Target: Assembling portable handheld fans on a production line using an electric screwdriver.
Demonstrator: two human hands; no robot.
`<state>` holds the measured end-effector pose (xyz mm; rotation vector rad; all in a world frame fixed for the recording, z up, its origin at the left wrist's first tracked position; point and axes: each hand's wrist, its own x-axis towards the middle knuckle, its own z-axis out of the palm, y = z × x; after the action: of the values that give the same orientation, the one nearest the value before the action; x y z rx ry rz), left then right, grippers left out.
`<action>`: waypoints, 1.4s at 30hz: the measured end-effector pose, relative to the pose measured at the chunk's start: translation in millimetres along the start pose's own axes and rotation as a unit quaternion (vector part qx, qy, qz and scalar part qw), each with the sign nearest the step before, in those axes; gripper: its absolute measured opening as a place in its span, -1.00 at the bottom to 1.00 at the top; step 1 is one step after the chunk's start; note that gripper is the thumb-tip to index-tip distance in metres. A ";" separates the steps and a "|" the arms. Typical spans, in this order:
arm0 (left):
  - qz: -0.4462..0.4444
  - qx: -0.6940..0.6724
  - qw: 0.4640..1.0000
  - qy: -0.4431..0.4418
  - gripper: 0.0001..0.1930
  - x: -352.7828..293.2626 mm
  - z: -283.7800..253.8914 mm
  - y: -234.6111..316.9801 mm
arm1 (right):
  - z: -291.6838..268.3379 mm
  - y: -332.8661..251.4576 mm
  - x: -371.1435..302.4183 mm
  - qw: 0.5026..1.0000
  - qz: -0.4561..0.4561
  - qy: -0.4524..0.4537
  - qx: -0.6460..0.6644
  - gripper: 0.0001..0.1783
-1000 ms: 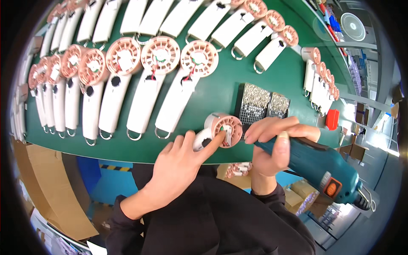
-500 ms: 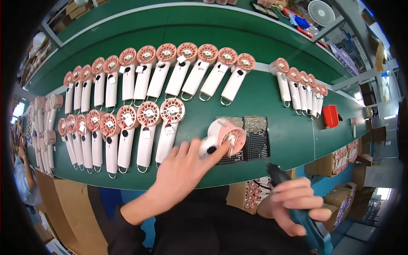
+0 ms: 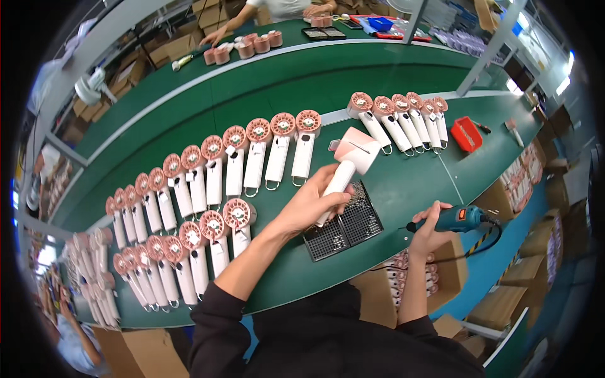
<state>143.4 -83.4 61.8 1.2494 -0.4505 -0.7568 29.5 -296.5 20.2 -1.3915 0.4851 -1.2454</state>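
Observation:
My left hand (image 3: 307, 203) is closed around the white handle of a pink and white handheld fan (image 3: 358, 150), lifted above the bench with its round head pointing away from me. Below the fan lies a black perforated screw tray (image 3: 326, 243) in two halves, small screws showing in its far part. In my right hand (image 3: 427, 237), at the bench's near edge, is a teal electric screwdriver (image 3: 457, 219) with a black nose; its bit points left toward the tray, apart from the fan. A black cord runs from its back end.
Rows of similar fans (image 3: 255, 160) lie on the green bench (image 3: 403, 189), left and far right. A red bin (image 3: 466, 134) sits at the right. Cardboard boxes (image 3: 450, 271) stand below the near edge. Across the bench, a person's arm (image 3: 233, 25) reaches near pink fan heads (image 3: 246, 47).
The fan has been turned and moved up and away, its head now away from me. My left hand has shifted onto its handle. The screwdriver has swung to point left. My view has shifted.

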 end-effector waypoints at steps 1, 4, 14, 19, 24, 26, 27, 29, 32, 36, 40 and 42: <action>-0.010 -0.041 0.999 -0.009 -0.42 5.8 3.7 2.0 | -3.7 5.0 3.6 1.000 0.002 -0.007 0.013 -0.82; -0.074 -0.049 0.996 -0.032 -0.60 22.0 -2.1 3.8 | -3.3 14.9 10.3 1.000 0.015 -0.013 -0.008 -0.84; 0.073 0.324 0.911 0.245 -0.39 119.3 -14.7 -52.6 | -0.4 29.5 -9.3 0.988 -0.073 -0.069 -0.116 -0.76; 0.090 0.404 0.859 0.300 -0.39 132.4 -2.1 -66.7 | 5.3 19.0 -11.9 0.967 -0.189 -0.062 -0.160 -0.76; -0.010 -0.199 0.975 0.094 -0.63 130.4 -23.6 -43.8 | 3.9 20.9 -12.2 0.969 -0.187 -0.049 -0.153 -0.75; 0.013 -0.292 0.956 0.008 -0.59 119.0 -26.4 -16.8 | 9.2 23.0 -15.5 0.977 -0.159 -0.037 -0.136 -0.75; 0.010 -0.348 0.935 -0.061 -0.56 115.0 -30.0 -12.0 | 8.6 27.6 -18.1 0.978 -0.155 -0.037 -0.138 -0.75; 0.021 -0.385 0.913 -0.133 -0.43 107.7 -29.9 0.0 | 7.7 36.6 -17.8 0.969 -0.195 -0.007 -0.155 -0.74; 0.067 -0.353 0.915 -0.182 -0.41 100.4 -28.7 7.5 | 6.4 33.6 -17.3 0.977 -0.165 0.005 -0.136 -0.73; 0.062 -0.354 0.915 -0.182 -0.39 107.1 -31.0 -4.2 | -3.1 45.3 -10.9 0.995 -0.074 0.029 -0.056 -0.80; 0.041 -0.293 0.953 -0.066 -0.53 116.5 -33.6 -19.0 | -1.3 27.1 -9.8 0.999 -0.023 0.028 -0.035 -0.80; 0.024 -0.020 0.994 0.108 -0.61 127.9 -32.3 -29.7 | 1.3 22.3 -10.1 0.998 -0.027 0.031 -0.039 -0.81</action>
<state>244.8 -158.1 12.5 1.2626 -0.2856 -0.5796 35.1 -293.2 -3.4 -1.4431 0.5460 -1.3290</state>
